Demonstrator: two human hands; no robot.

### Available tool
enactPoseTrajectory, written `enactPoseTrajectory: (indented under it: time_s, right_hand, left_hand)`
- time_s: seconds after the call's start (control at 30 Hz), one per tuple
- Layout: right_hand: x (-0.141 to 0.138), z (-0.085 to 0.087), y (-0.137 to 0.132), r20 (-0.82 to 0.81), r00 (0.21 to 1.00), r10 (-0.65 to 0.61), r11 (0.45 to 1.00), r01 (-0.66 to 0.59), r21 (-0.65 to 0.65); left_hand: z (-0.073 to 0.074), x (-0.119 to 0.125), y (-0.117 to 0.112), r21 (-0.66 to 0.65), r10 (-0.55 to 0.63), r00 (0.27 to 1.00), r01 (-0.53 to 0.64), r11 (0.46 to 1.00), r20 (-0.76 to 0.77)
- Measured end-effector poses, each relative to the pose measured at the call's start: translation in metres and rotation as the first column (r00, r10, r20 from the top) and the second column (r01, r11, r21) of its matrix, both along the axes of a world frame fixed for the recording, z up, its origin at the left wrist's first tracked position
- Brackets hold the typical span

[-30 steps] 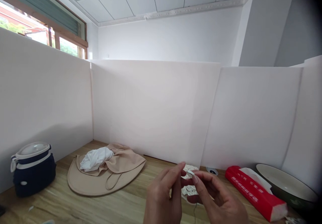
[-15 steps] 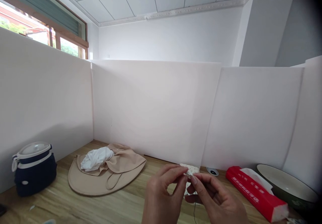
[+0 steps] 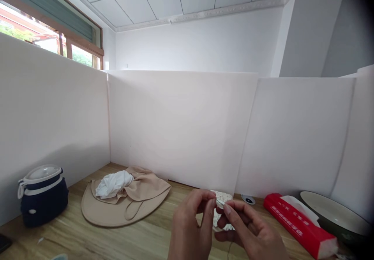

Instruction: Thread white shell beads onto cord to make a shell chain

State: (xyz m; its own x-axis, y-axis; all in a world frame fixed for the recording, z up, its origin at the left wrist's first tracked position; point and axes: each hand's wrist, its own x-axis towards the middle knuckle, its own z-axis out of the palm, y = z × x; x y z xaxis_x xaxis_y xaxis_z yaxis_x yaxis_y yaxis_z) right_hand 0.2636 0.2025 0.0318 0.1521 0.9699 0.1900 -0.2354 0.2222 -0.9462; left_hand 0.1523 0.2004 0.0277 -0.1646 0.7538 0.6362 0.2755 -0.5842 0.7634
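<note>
Head view, thin pale needle [image 3: 219, 202] perhaps, pinched, left hand [image 3: 189, 229], right hand [image 3: 251, 232]

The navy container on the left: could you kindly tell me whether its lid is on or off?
On: the clear lid sits level atop the navy container.

Our left grip [image 3: 189, 229] and right grip [image 3: 253, 236] meet low before us. Each pinches thumb to forefinger, the tips nearly touching.

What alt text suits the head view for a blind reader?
The left hand and right hand together pinch a small thin item above a wooden table. A beige sun hat, navy lidded container, red tissue box and dark bowl sit on it.
</note>
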Motion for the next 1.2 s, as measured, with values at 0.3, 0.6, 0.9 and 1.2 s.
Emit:
enactPoseTrajectory:
  time_s: [0.3, 0.6, 0.9, 1.2]
  right_hand:
    - [0.001, -0.015, 0.008, 0.166, 0.986, -0.015, 0.999, 0.007, 0.050]
    - [-0.006, -0.018, 0.007, 0.135, 0.991, 0.015, 0.963, -0.050, 0.263]
    - [0.001, -0.015, 0.007, 0.079, 0.997, -0.023, 0.988, 0.011, 0.151]
    - [0.002, -0.006, 0.003, -0.003, 0.989, -0.148, 0.987, 0.148, 0.060]
  left_hand:
    - [0.006, 0.000, -0.002, -0.161, -0.084, 0.979, 0.115, 0.980, 0.185]
    - [0.005, -0.001, -0.001, -0.205, -0.129, 0.964, 0.178, 0.962, 0.231]
    - [0.005, 0.001, 0.000, -0.200, -0.215, 0.894, 0.311, 0.929, 0.392]
    - [0.000, 0.007, 0.004, -0.187, -0.336, 0.745, 0.521, 0.833, 0.577]
